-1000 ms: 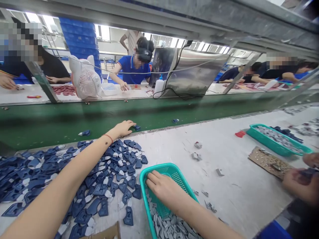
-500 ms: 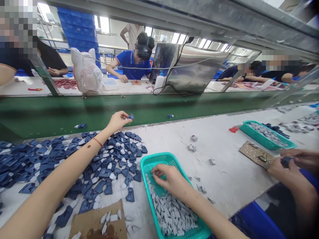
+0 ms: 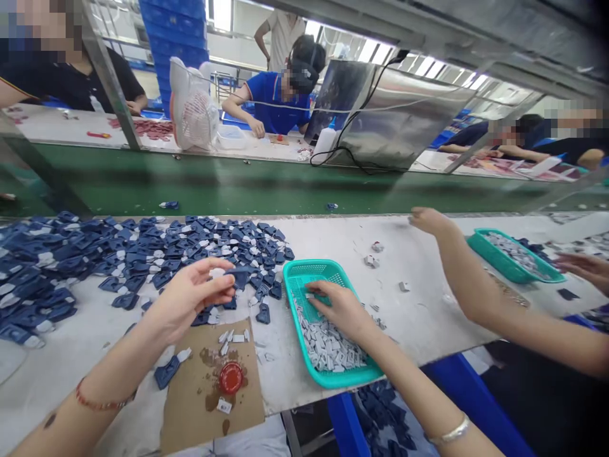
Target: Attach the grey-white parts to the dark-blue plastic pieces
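My left hand [image 3: 190, 298] is closed in a pinch on a dark blue plastic piece [image 3: 238, 277] with a white end, held above the table. Below it lies a brown cardboard sheet [image 3: 190, 400] with wet stains, a red round cap [image 3: 231, 378] and several small light-grey pieces. My right hand [image 3: 340, 308] is inside a green plastic basket [image 3: 325, 383], its fingertips pinched on a small grey piece [image 3: 309, 296]. Many such grey plastic pieces [image 3: 333, 346] fill the basket's near part. A large pile of blue pieces [image 3: 124, 247] spreads to the left.
A co-worker's arm [image 3: 457, 273] reaches across the table at right, near a second green basket [image 3: 516, 257]. The green conveyor belt [image 3: 266, 190] runs behind, carrying a few blue pieces. Other people sit beyond it. Blue bins [image 3: 349, 425] stand below the table edge.
My left hand has drawn back from beside the belt toward me, still gripping a blue piece. My right hand stays in the basket. The co-worker's arm has stretched out toward the belt.
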`<action>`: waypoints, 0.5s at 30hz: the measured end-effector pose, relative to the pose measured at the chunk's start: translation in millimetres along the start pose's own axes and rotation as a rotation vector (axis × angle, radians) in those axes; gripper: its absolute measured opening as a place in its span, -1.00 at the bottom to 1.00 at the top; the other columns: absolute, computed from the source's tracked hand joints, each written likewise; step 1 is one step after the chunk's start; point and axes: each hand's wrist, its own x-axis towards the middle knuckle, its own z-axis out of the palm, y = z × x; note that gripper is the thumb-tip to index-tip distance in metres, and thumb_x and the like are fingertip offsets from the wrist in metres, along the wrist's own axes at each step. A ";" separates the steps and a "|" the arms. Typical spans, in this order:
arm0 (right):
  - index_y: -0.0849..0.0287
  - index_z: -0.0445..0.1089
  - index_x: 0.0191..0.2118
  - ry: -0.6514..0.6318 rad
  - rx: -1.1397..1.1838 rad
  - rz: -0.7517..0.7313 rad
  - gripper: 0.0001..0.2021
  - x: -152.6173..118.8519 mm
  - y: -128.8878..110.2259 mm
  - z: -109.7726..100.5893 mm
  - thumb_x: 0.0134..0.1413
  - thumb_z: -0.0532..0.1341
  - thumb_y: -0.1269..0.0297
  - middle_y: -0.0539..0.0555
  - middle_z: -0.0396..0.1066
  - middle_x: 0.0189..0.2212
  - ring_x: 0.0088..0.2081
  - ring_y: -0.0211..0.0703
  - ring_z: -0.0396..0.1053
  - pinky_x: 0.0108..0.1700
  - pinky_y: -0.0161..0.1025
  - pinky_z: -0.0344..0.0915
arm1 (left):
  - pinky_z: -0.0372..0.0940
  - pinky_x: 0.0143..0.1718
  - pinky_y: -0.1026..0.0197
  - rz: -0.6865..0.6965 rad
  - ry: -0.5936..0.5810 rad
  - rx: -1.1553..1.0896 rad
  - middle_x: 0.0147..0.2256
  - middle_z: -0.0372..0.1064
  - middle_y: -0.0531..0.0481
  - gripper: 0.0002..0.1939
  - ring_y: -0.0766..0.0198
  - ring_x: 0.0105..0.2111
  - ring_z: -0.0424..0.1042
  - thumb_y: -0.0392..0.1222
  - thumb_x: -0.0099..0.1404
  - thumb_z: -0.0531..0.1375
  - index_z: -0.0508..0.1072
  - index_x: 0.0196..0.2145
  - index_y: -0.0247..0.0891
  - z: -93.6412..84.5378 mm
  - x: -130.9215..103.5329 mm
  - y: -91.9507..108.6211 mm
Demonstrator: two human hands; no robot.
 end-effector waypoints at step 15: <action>0.13 0.47 -0.30 0.065 0.147 0.054 -0.81 -9.7 -74.2 -7.9 0.12 0.21 0.13 0.14 0.53 -0.34 -0.29 -0.01 0.49 -0.26 -0.13 0.43 | 0.43 -0.20 0.27 0.009 0.167 -0.017 -0.20 0.55 -0.10 -0.75 0.18 -0.21 0.54 -0.22 -0.01 0.41 0.52 -0.32 -0.24 -36.1 -103.1 -85.1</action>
